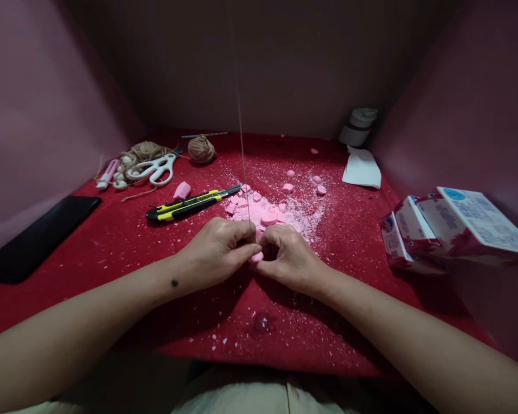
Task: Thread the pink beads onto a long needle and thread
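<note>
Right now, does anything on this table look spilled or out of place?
Yes. Pale crumbs are strewn over the red cloth around the pink pieces. At the right, the cartons look tipped over.

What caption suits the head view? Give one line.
The left hand and right hand pinch a pink piece at a thread, over a red cloth strewn with pink bits, near a knife.

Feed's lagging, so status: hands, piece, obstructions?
Left hand and right hand pinch small pink rounded piece, thin upright wire rising between fingers. Pink offcut pile just behind. Yellow-black utility knife apart, left.
</note>
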Action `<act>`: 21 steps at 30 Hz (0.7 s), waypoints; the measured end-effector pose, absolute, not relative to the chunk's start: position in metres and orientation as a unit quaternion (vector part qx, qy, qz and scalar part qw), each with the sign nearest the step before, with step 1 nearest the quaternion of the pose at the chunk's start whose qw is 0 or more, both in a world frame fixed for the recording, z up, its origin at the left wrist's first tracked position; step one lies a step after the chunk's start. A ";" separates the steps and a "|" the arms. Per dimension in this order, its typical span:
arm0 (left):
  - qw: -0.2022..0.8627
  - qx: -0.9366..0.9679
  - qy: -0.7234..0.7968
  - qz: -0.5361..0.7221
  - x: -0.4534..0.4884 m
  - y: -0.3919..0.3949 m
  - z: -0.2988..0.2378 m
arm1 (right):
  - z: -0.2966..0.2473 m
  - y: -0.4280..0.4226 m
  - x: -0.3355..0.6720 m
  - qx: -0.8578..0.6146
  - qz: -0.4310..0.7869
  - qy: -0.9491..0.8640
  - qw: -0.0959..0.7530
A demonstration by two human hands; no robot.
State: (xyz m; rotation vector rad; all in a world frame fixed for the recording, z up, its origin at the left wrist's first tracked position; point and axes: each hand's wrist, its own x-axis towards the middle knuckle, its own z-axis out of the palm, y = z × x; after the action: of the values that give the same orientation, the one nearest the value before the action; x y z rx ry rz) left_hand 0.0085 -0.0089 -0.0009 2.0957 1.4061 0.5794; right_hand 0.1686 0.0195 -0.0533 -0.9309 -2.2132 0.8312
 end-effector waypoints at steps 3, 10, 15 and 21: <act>0.262 0.787 0.517 0.213 0.008 -0.009 -0.002 | -0.053 0.019 0.168 -0.350 0.313 -0.832 0.294; 0.210 0.817 0.504 0.185 0.010 -0.009 -0.008 | -0.053 0.020 0.169 -0.352 0.305 -0.832 0.299; 0.254 0.797 0.511 0.197 0.010 -0.007 -0.009 | -0.052 0.019 0.169 -0.353 0.309 -0.831 0.300; 0.372 0.726 0.527 0.238 0.008 -0.006 -0.001 | -0.052 0.018 0.168 -0.358 0.310 -0.830 0.297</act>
State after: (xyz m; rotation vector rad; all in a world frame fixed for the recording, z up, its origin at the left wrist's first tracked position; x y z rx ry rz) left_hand 0.0081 -0.0058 -0.0007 1.8613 1.3511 0.6105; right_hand 0.1681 0.0184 -0.0521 -0.9508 -2.2058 0.8235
